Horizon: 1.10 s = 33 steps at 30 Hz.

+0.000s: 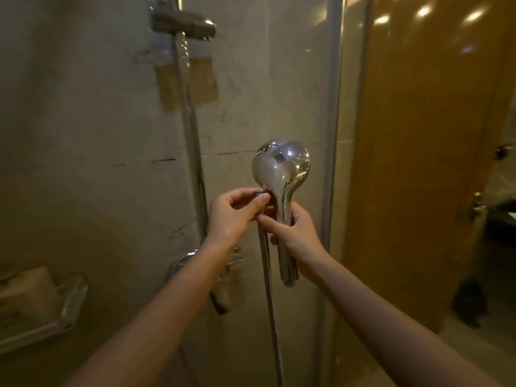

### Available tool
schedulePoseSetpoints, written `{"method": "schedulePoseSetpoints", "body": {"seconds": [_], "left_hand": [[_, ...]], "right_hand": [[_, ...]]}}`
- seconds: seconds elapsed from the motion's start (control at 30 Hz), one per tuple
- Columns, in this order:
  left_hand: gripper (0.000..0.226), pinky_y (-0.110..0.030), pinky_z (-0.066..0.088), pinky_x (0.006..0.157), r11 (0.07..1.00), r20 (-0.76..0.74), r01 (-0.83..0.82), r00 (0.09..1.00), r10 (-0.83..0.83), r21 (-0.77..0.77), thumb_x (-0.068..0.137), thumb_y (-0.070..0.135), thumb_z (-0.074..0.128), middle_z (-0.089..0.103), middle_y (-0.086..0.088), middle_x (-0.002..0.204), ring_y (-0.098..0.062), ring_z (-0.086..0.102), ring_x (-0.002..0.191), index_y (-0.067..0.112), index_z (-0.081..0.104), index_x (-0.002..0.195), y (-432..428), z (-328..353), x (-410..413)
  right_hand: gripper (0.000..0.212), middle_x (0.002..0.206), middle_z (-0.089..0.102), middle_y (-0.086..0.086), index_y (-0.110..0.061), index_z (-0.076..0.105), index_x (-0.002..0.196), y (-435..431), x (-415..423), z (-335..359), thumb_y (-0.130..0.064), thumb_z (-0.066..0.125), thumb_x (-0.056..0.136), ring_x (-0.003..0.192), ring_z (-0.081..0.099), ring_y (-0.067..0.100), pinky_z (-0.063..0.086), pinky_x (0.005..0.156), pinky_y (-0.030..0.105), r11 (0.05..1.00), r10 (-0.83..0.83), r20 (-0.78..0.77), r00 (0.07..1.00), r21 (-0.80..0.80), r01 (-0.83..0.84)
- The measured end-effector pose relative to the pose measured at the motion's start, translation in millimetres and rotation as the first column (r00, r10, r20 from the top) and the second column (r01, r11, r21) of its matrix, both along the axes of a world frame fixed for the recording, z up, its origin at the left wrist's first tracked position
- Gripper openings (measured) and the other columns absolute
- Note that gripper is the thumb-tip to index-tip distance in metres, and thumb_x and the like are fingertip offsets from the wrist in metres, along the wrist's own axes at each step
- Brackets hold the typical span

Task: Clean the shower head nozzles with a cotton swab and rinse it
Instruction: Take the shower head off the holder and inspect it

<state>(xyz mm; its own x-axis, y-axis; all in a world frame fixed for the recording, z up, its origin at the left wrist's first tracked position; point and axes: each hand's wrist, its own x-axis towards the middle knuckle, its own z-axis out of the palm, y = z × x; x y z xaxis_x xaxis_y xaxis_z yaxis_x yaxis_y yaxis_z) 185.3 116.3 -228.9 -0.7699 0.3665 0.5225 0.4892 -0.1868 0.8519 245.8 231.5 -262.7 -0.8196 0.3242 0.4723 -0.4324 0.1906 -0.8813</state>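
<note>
The right hand [293,233] was wrapped round the handle of the shower head [279,169], fingers curled about the chrome stem, and held it upright in the air before the tiled wall. The rounded back faced the camera, so the nozzle face was turned away and hidden. The left hand [231,216] sat just beside it at the neck, thumb and forefinger pinching a small dark piece [262,193]; what that was could not be told, and no cotton swab could be made out.

The head looked rigid and polished, probably slick when wet, with most of its weight at the top. The stem seemed the safest hold, leaving the face free for the swab. The metal hose [269,297] hung loosely from below the hands and would likely tug as the head was turned.

Farther out stood the slide rail [192,129] with its bracket [181,22], and a soap dish [42,311] low on the left. No brand or writing was legible.
</note>
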Motion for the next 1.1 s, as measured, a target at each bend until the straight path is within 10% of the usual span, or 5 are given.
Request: {"method": "schedulePoseSetpoints", "body": {"seconds": [0.23, 0.43, 0.7, 0.87, 1.1], "left_hand": [[0.025, -0.024, 0.054, 0.073, 0.968, -0.290, -0.236, 0.935, 0.203, -0.084, 0.087, 0.020, 0.061, 0.071, -0.004, 0.094, -0.011, 0.067, 0.082, 0.014, 0.062, 0.111, -16.1, 66.3, -52.7], [0.038, -0.029, 0.040, 0.091, 0.750, -0.891, -0.661, 0.338, 0.303, 0.005, 0.088, 0.043, 0.043, 0.065, 0.006, 0.109, -0.009, 0.060, 0.100, 0.025, 0.053, 0.121, -64.0, 126.1, -116.8], [0.063, -0.061, -0.005, 0.111, 0.246, -0.971, -0.966, 0.128, 0.204, -0.076, 0.092, 0.053, 0.029, -0.001, 0.003, 0.159, -0.021, -0.006, 0.145, 0.033, 0.006, 0.148, -109.7, 166.6, -253.8], [0.067, -0.061, 0.002, 0.110, 0.239, -0.981, -0.967, -0.041, 0.188, 0.086, 0.088, 0.052, 0.028, 0.010, 0.000, 0.158, -0.022, 0.002, 0.144, 0.027, 0.013, 0.148, -107.9, 158.3, -275.4], [0.066, -0.059, -0.002, 0.110, 0.217, -0.983, -0.970, -0.070, 0.173, 0.107, 0.089, 0.052, 0.024, 0.011, -0.001, 0.158, -0.023, 0.002, 0.145, 0.026, 0.013, 0.148, -109.4, 157.1, -275.5]], "right_hand": [[0.015, 0.075, 0.063, 0.000, -0.016, 0.062, 0.091, -14.2, -63.0, 68.2, -0.022, 0.073, 0.082, 0.064, 0.061, 0.005, 0.047, 0.049, 0.015, 0.997, -0.041, -0.074, 0.996, -0.061, 0.036], [0.018, 0.093, 0.070, 0.007, -0.014, 0.060, 0.097, -4.9, -112.5, 164.5, -0.021, 0.070, 0.085, 0.078, 0.068, 0.014, 0.051, 0.050, 0.017, 0.991, -0.095, -0.166, 0.982, -0.109, 0.078], [0.030, 0.093, 0.067, 0.006, -0.008, 0.060, 0.111, 5.5, -182.9, 280.9, -0.018, 0.070, 0.085, 0.086, 0.065, 0.018, 0.054, 0.070, 0.027, 0.972, -0.202, -0.239, 0.950, -0.167, 0.164], [0.042, 0.102, 0.064, 0.008, -0.008, 0.054, 0.122, 3.2, -214.8, 311.6, -0.020, 0.070, 0.085, 0.097, 0.063, 0.022, 0.053, 0.086, 0.036, 0.974, -0.205, -0.166, 0.964, -0.131, 0.185], [0.019, 0.068, 0.067, -0.001, -0.010, 0.061, 0.089, 5.6, -215.1, 330.0, -0.027, 0.068, 0.086, 0.053, 0.066, 0.011, 0.052, 0.047, 0.021, 0.986, -0.091, -0.052, 0.995, -0.144, 0.082]]}}
